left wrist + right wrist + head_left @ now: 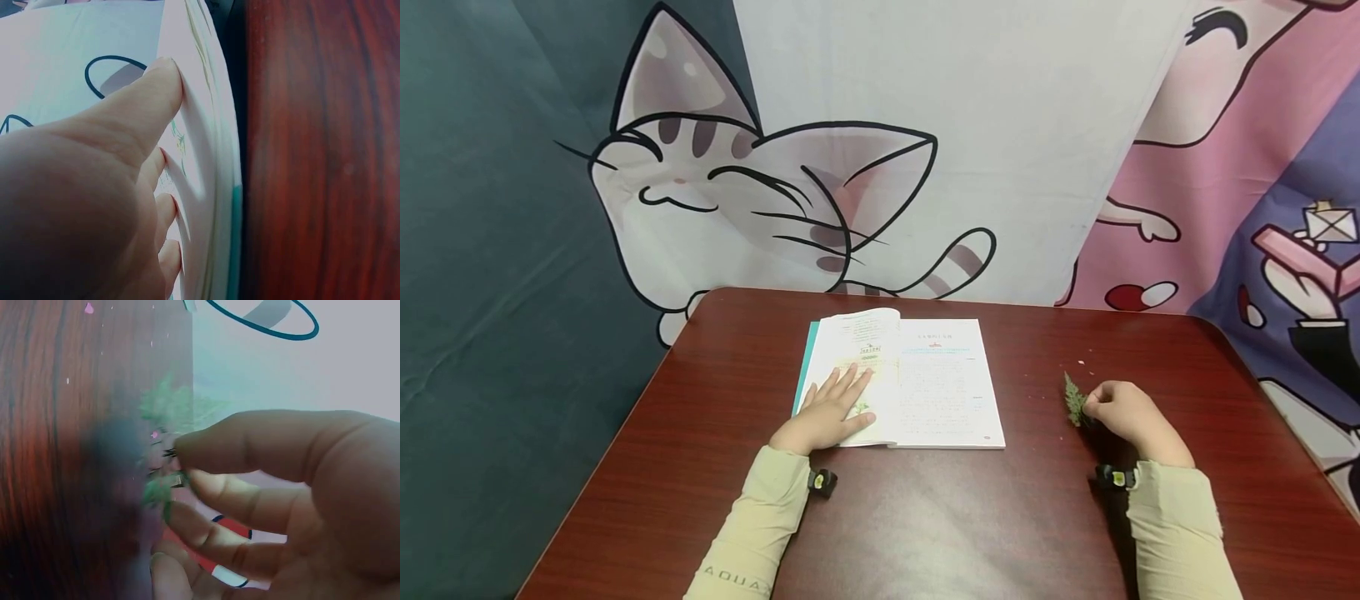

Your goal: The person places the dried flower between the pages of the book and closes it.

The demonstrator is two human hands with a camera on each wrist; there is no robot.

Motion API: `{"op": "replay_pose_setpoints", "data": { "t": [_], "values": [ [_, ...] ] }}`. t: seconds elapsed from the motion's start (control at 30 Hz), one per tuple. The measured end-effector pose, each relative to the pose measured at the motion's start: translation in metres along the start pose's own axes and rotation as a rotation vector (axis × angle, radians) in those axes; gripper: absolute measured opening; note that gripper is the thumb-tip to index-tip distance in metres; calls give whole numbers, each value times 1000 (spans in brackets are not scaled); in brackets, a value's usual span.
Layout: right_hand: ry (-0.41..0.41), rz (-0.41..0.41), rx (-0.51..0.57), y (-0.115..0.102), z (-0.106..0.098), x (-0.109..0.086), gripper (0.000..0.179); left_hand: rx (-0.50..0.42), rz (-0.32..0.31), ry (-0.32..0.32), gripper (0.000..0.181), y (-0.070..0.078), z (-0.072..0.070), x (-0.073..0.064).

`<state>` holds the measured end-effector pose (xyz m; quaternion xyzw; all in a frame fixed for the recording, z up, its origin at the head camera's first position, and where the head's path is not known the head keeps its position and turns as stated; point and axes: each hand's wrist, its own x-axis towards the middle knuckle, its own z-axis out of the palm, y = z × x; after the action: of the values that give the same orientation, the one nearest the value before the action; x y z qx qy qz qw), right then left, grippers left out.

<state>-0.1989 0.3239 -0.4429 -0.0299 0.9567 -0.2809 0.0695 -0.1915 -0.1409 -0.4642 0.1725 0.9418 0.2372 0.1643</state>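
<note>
An open book (pixel 947 392) with printed pages and a teal cover edge lies on the table. My left hand (pixel 829 414) rests spread on its left page, fingers straight; the left wrist view shows the thumb and fingertips (pixel 167 209) against the paper. Right of the book, my right hand (pixel 1126 410) pinches a small green leafy sprig (pixel 1073 400) between thumb and fingers, close over the table. In the right wrist view the sprig (pixel 165 403) looks blurred, with thin dark stems at the fingertips.
The reddish-brown wooden table (pixel 700 467) has its far edge near a cloth backdrop (pixel 1000 125) with cartoon figures. Tiny pale and pink scraps (pixel 1081 362) lie on the wood beyond the sprig. Each wrist wears a small black camera (pixel 822 482).
</note>
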Motion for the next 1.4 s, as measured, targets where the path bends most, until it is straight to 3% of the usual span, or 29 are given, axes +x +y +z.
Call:
{"op": "replay_pose_setpoints", "data": {
  "t": [0.23, 0.5, 0.97, 1.4],
  "values": [
    [158, -19, 8, -8, 5, 1, 8, 2, 0, 0, 73, 0, 0, 0],
    [324, -67, 110, -26, 18, 4, 5, -1, 4, 2, 73, -1, 1, 0],
    [376, -125, 294, -56, 46, 15, 9, -11, 20, 12, 74, -4, 3, 1],
    [304, -119, 457, -89, 67, 26, 11, -4, 5, 2, 73, -1, 1, 1]
  ]
}}
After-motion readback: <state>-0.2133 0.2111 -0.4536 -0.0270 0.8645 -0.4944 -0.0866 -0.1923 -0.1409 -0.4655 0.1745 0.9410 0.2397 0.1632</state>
